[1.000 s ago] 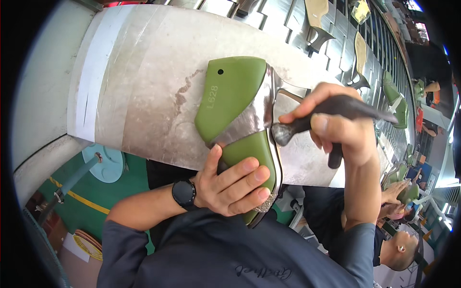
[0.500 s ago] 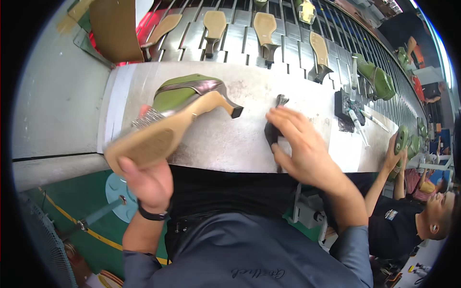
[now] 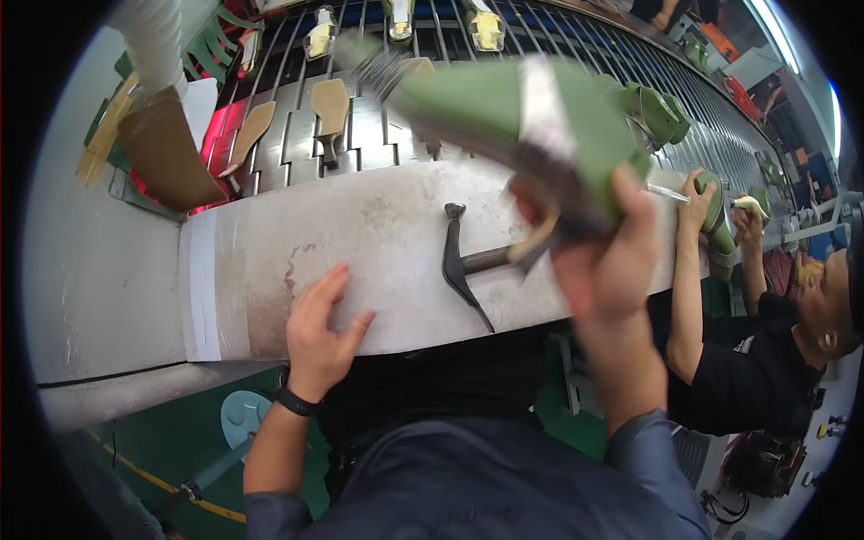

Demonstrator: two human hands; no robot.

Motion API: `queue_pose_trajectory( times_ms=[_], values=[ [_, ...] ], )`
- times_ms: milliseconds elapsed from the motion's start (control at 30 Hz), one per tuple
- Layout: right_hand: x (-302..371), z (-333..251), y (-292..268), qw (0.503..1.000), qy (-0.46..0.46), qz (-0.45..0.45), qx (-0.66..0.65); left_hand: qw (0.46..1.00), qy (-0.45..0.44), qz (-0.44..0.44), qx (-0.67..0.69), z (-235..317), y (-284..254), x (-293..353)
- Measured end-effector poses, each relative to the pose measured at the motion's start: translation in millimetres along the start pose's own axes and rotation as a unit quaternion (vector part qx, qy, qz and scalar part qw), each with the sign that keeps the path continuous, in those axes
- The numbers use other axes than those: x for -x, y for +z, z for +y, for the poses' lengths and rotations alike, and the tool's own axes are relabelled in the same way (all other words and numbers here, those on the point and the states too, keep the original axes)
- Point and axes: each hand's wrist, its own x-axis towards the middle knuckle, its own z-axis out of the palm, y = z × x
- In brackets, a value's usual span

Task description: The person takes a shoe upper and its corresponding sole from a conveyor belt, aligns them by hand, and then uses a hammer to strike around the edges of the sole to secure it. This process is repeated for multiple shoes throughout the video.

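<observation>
My right hand (image 3: 607,261), blurred by motion, grips a heeled shoe on a green last (image 3: 468,99) at its heel end. The shoe is raised over the right part of the bench, toe pointing to the far left, a shiny strap across it. Beneath it lies a hammer (image 3: 454,261) with a dark head and a rounded steel face; part of its handle is hidden behind the shoe and hand. My left hand (image 3: 319,333) hovers at the near edge of the bench (image 3: 360,211), fingers apart, holding nothing.
Beyond the bench, a roller conveyor (image 3: 360,157) carries tan-soled shoes, such as one sole (image 3: 330,103), and green lasts (image 3: 652,112). A brown board (image 3: 171,148) stands at far left. On the right, a co-worker (image 3: 756,360) holds another green shoe (image 3: 715,220).
My left hand has let go of the shoe and is empty. My right hand has left the hammer and now holds a shoe, raised to the right. The view has shifted too.
</observation>
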Motion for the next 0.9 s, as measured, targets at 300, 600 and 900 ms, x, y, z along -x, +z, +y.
queue_pose_trajectory(
  times_ms=[300, 600, 900],
  values=[
    [-264, -42, -167, 0.874, 0.006, 0.297, 0.384, 0.984, 0.122, 0.039, -0.123, 12, 13, 0],
    [-294, -39, -170, 0.639, -0.216, 0.193, 0.712, 0.985, 0.115, 0.031, -0.126, 12, 5, 0],
    [-289, 81, -30, 0.314, 0.101, -0.224, 0.917, 0.987, 0.119, 0.043, -0.100, 3, 8, -5]
  ],
)
